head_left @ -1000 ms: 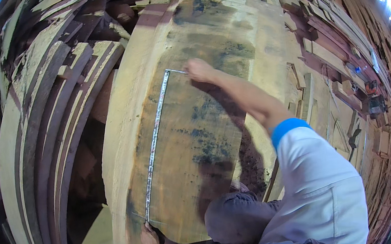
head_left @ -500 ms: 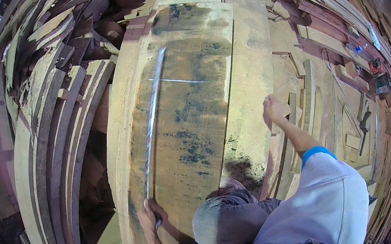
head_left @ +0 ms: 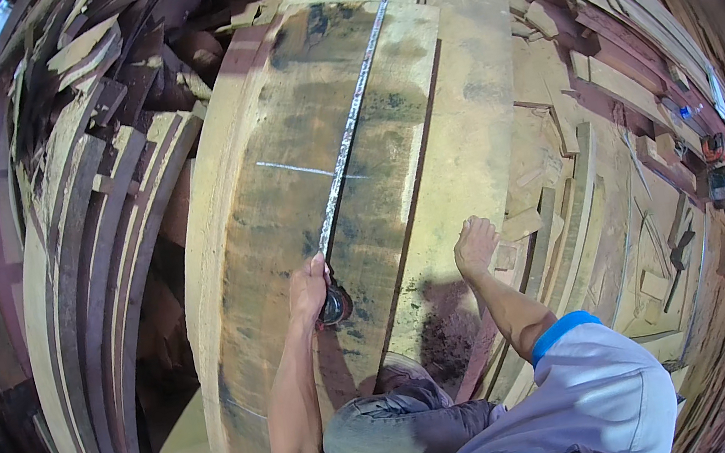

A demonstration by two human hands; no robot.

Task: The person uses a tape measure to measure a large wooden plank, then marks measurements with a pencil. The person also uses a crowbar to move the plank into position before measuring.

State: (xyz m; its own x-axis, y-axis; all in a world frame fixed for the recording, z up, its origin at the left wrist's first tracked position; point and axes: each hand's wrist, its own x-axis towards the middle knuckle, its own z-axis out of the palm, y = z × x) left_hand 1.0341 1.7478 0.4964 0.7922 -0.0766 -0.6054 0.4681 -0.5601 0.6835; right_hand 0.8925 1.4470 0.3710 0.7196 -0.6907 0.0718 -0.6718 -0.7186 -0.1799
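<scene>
A tape measure (head_left: 336, 304) with a dark round case is gripped in my left hand (head_left: 308, 288), over the middle of a broad, stained brown plank (head_left: 289, 228). Its pale blade (head_left: 353, 115) runs out from my fingers to the plank's far end, slanting to the right. The blade crosses a white line (head_left: 294, 169) drawn across the wood. My right hand (head_left: 476, 246) is closed above the paler board (head_left: 469, 128) on the right. What its fingers hold, if anything, is hidden. My bent knee (head_left: 397, 439) rests by the plank's near part.
Several curved planks (head_left: 122, 260) stand stacked on the left, with a dark gap beside them. Broken offcuts (head_left: 92, 47) heap up at the far left. On the right lie wood strips (head_left: 571, 225), a dark tool (head_left: 679, 251) and a red and black object (head_left: 720, 167).
My left hand has moved forward and right with the tape measure, and the blade's tip now reaches farther along the plank. My right hand has come slightly nearer and left.
</scene>
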